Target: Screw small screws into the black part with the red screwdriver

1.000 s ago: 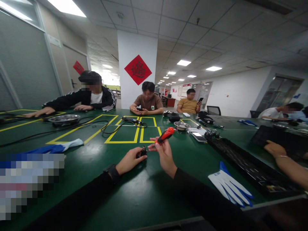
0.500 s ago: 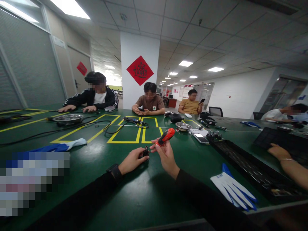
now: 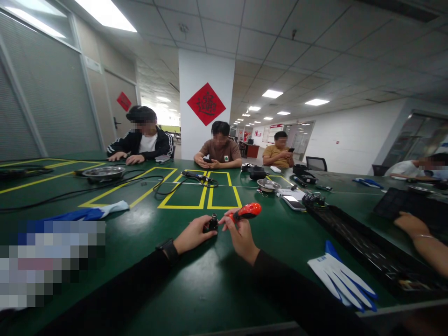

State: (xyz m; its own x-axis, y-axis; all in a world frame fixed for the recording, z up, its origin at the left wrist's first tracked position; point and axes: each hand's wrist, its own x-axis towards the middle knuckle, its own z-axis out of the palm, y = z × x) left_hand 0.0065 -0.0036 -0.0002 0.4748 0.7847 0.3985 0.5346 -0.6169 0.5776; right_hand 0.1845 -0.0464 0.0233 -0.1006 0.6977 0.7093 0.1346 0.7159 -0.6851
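My left hand [image 3: 194, 234] has its fingers closed round a small black part [image 3: 213, 222] with a metal top, just above the green table [image 3: 164, 289]. To its right, my right hand [image 3: 241, 237] holds a red and black screwdriver [image 3: 248, 211]. The thick handle points right and slightly up, nearly level. The screwdriver's shaft cannot be made out; my right fingertips are close beside the black part.
White and blue gloves [image 3: 341, 277] lie at the right, beside a long black tray [image 3: 364, 247] of small parts. A phone [image 3: 293, 202], metal bowls [image 3: 269, 185] and cables lie farther back. Several people sit around the table; one person's hand [image 3: 413, 225] reaches in from the right.
The screwdriver handle has tipped down from a steep slant to nearly level, and my right hand has lowered slightly. The view has shifted a little.
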